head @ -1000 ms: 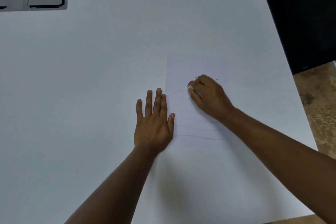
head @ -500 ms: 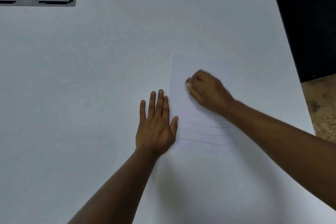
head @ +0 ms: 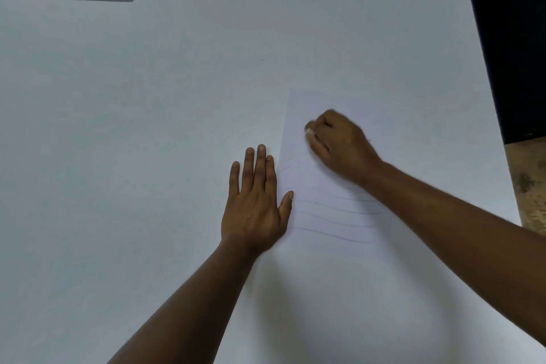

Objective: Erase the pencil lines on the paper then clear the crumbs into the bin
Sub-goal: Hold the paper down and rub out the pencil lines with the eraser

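Both hands work on the wide white tabletop (head: 147,156). On its right half lies the white sheet of paper (head: 339,275). Spread flat, fingers straight, the left hand (head: 254,204) presses down its left edge, while the right hand (head: 339,145) curls round a small pale eraser (head: 309,132) near the far end of the sheet. Several faint curved pencil lines (head: 334,216) remain nearer, so erasing looks only partly done. No bin shows, and crumbs are too small to tell.
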The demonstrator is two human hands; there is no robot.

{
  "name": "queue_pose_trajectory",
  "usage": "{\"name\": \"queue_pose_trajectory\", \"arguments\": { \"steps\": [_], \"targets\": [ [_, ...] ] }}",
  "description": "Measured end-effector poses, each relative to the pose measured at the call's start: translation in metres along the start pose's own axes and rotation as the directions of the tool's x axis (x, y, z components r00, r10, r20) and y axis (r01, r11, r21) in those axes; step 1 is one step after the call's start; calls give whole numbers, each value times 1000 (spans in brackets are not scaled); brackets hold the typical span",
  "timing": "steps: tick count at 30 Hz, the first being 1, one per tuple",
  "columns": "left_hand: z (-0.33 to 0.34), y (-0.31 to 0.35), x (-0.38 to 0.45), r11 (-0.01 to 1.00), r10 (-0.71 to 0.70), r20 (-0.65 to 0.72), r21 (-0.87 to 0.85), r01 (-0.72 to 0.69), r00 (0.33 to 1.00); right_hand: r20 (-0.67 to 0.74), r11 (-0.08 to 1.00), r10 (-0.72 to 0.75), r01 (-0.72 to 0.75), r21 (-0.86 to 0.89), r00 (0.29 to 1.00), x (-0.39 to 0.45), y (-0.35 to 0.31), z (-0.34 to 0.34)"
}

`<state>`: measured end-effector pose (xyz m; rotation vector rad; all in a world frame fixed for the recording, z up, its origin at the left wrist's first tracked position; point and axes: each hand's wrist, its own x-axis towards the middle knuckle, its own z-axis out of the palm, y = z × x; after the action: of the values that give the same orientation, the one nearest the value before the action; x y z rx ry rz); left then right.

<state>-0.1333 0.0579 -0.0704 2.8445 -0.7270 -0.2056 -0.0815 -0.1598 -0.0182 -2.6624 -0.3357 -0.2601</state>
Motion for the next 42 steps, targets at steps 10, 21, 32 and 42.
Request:
{"name": "queue_pose_trajectory", "arguments": {
  "steps": [10, 21, 32, 42],
  "targets": [
    [-1, 1, 0, 1000, 5, -9, 12, -5, 1000, 172, 988, -98, 116, -97, 980, 19, 1, 10],
    [-1, 1, 0, 1000, 16, -37, 15, -15, 999, 256, 946, -322, 302, 114, 911, -20, -23, 15],
    [-1, 2, 0, 1000, -4, -29, 11, 4, 1000, 32, 990, -137, 137, 21, 990, 19, -6, 11],
    [-1, 2, 0, 1000, -18, 2, 16, 18, 1000, 55, 995, -82, 85, -54, 995, 54, 16, 18]
  ]
}}
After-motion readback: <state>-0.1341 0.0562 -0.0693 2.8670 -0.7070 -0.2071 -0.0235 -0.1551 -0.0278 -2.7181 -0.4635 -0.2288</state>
